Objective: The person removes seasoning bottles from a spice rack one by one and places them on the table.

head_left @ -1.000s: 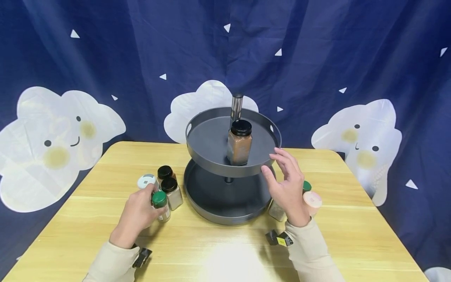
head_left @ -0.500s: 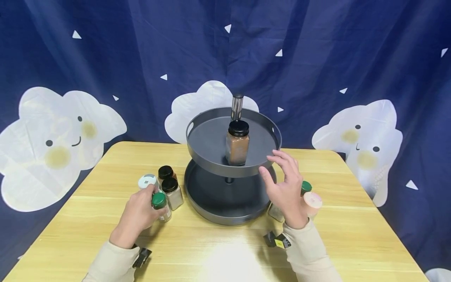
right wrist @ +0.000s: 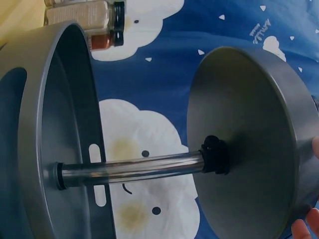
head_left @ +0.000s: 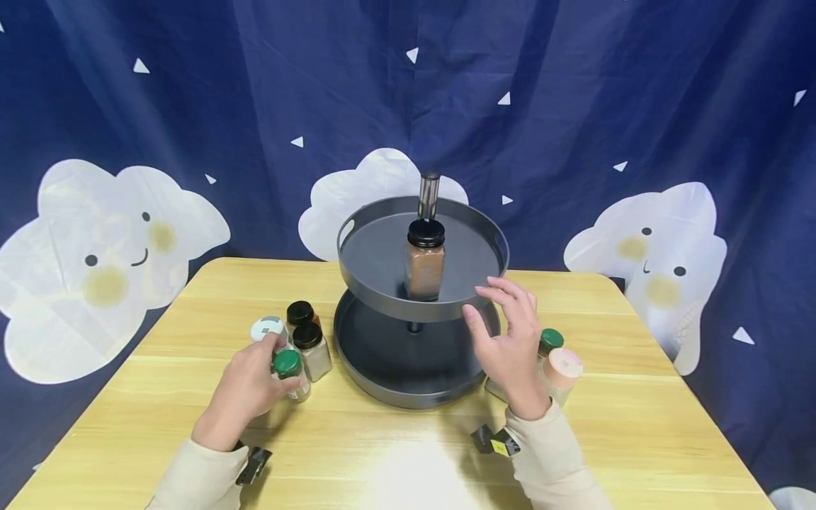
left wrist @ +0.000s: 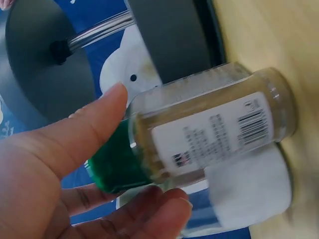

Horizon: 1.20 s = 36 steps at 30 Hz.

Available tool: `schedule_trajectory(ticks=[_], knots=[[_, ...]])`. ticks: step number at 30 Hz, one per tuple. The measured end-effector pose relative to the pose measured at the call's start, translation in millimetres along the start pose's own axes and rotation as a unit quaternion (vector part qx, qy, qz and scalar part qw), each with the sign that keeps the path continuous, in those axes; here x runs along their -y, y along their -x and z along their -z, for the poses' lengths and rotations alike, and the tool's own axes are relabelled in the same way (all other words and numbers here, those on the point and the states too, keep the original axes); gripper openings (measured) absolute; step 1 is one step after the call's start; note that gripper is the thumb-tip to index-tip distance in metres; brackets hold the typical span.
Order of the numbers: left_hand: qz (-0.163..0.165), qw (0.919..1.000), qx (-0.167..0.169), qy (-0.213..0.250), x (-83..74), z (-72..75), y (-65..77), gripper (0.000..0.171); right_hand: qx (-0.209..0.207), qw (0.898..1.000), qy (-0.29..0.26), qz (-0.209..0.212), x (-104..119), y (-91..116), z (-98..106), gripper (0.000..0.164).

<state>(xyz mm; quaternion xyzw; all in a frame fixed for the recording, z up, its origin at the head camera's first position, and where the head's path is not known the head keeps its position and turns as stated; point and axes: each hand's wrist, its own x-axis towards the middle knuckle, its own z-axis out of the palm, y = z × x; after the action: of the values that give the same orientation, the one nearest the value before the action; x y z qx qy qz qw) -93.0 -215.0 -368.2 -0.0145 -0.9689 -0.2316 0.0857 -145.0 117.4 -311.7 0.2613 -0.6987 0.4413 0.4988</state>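
Observation:
My left hand (head_left: 245,386) pinches the green cap of a glass spice jar (head_left: 292,375), with the thumb on one side and fingers on the other. That jar (left wrist: 209,127) stands on the table, its barcode label showing in the left wrist view. Packed beside it are a white-lidded jar (head_left: 266,327) and two black-capped jars (head_left: 315,354). My right hand (head_left: 510,340) has its fingers spread at the right front rim of the two-tier grey turntable tray (head_left: 398,306); fingertips and thumb appear to touch the upper wall. A black-lidded jar of brown powder (head_left: 425,265) stands on the upper tier.
The lower tier (head_left: 408,361) sits on the wooden table (head_left: 382,453). Right of it, partly behind my right hand, are a green-capped jar (head_left: 550,341), a pink-lidded jar (head_left: 564,368) and another jar, mostly hidden. A blue cloud-patterned curtain (head_left: 542,142) hangs behind.
The upper tier has turned a little, carrying the brown-powder jar left. My right hand has shifted slightly left along with the rim. The left hand has barely moved.

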Motion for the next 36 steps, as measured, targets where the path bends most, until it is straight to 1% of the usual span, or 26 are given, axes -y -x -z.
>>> schedule_trajectory(ticks=[3,5,8,11,14,15,17,19,20,22,24,25,28,30,31,32,36], knots=[[-0.004,1.0000,-0.008,0.001,-0.2,6.7,2.0,0.056,-0.004,1.000,0.004,0.002,10.3,-2.2,-1.4,0.023],[-0.014,0.9995,-0.027,0.002,-2.8,11.8,3.1,0.051,-0.007,1.000,0.007,0.001,14.4,-2.4,-2.4,0.022],[-0.043,0.9957,-0.082,0.010,-11.2,17.0,2.9,0.041,-0.012,1.000,0.012,0.001,17.7,-1.5,-4.4,0.021],[-0.084,0.9853,-0.145,0.033,-25.2,19.4,0.4,0.031,-0.018,1.000,0.016,0.003,21.1,-0.2,-7.0,0.020],[-0.128,0.9686,-0.203,0.065,-42.3,20.7,-4.2,0.027,-0.025,0.999,0.019,0.010,24.1,1.4,-10.8,0.019],[-0.141,0.9618,-0.221,0.080,-48.3,21.1,-6.2,0.026,-0.027,0.999,0.020,0.013,25.3,2.0,-12.1,0.019],[-0.170,0.9453,-0.258,0.104,-60.3,21.5,-10.9,0.027,-0.029,0.999,0.021,0.020,27.6,2.8,-14.4,0.019],[-0.193,0.9269,-0.292,0.136,-73.8,21.1,-16.8,0.027,-0.030,0.999,0.021,0.027,29.9,3.3,-16.0,0.019],[-0.202,0.9185,-0.304,0.152,-81.0,21.1,-19.8,0.028,-0.031,0.999,0.021,0.029,31.1,3.4,-16.4,0.019],[-0.216,0.9043,-0.326,0.173,-95.9,21.0,-26.3,0.030,-0.034,0.999,0.022,0.032,33.2,3.4,-17.3,0.019],[-0.220,0.8980,-0.331,0.189,-110.1,20.7,-32.8,0.032,-0.036,0.999,0.021,0.033,35.5,3.4,-18.3,0.019],[-0.222,0.8965,-0.332,0.193,-116.4,20.5,-36.1,0.034,-0.036,0.999,0.020,0.034,36.5,3.6,-19.1,0.018],[-0.223,0.8979,-0.327,0.193,-131.4,20.7,-45.4,0.042,-0.035,0.999,0.017,0.037,33.3,8.1,-23.5,0.018],[-0.219,0.9023,-0.317,0.192,-138.7,21.2,-51.3,0.047,-0.031,0.999,0.014,0.039,27.4,13.4,-27.0,0.019],[-0.217,0.9063,-0.308,0.192,-141.7,21.8,-54.0,0.049,-0.029,0.999,0.012,0.040,23.6,16.5,-28.8,0.020],[-0.211,0.9121,-0.295,0.191,-144.4,22.3,-56.2,0.052,-0.027,0.999,0.010,0.041,19.7,19.4,-30.4,0.021],[-0.176,0.9422,-0.229,0.169,-152.3,22.2,-63.8,0.064,-0.021,0.999,0.003,0.046,11.4,26.1,-34.4,0.023]])
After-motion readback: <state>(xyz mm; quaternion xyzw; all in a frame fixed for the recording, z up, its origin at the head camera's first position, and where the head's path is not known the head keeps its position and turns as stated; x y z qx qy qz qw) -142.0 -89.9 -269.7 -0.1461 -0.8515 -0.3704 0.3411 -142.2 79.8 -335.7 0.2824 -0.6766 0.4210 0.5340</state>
